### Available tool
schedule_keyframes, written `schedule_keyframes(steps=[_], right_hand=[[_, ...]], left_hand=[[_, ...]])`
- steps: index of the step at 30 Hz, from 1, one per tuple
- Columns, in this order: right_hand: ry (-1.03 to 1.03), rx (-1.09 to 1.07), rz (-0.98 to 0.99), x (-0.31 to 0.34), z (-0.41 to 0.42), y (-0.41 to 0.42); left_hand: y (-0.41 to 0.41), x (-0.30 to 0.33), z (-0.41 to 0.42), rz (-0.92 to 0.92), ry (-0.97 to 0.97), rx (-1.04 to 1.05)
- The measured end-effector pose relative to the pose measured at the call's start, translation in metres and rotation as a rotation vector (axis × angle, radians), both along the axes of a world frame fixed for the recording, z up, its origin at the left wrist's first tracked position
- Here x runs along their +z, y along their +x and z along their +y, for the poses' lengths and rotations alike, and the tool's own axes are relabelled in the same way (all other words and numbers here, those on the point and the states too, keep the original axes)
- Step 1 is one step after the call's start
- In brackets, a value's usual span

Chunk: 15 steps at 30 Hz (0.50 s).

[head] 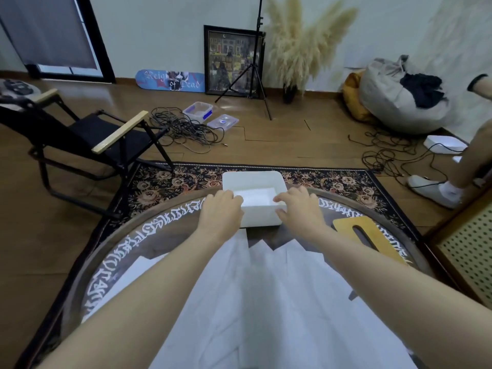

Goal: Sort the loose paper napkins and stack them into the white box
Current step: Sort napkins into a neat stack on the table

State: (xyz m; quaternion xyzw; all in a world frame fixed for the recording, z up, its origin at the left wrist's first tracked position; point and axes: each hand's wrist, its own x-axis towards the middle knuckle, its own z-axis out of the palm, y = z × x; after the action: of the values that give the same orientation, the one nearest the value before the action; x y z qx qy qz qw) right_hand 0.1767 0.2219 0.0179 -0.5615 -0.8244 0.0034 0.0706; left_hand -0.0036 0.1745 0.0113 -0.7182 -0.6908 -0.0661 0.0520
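The white box [262,215] stands at the far edge of a round table [106,243], with a flat layer of white napkins [255,195] inside. My left hand [221,209] is at its near left corner, fingers curled over the rim. My right hand [298,206] is at the near right corner, with its fingertips inside the rim and its thumb on the front wall. Several loose white napkins [266,288] lie overlapping on the table between my forearms, close to me.
A yellow wooden lid with a slot [364,235] lies on the table right of the box. A black folding chair [87,134] stands on the left. A wooden perforated cabinet [468,251] and another person's leg [474,155] are on the right. Cables lie on the floor beyond.
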Motion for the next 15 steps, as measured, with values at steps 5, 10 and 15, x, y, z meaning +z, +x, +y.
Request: schedule_keyframes(steps=[5, 10, 15], right_hand=[[0.01, 0.047, -0.077, -0.006, -0.042, 0.016], [-0.082, 0.032, -0.067, -0.017, -0.089, 0.038], [-0.162, 0.014, -0.08, -0.03, -0.13, 0.058]], left_hand=[[0.005, -0.001, -0.046, -0.033, -0.059, 0.01], [0.015, -0.008, -0.099, -0.01, -0.18, 0.006], [0.025, -0.017, -0.144, -0.001, -0.199, 0.002]])
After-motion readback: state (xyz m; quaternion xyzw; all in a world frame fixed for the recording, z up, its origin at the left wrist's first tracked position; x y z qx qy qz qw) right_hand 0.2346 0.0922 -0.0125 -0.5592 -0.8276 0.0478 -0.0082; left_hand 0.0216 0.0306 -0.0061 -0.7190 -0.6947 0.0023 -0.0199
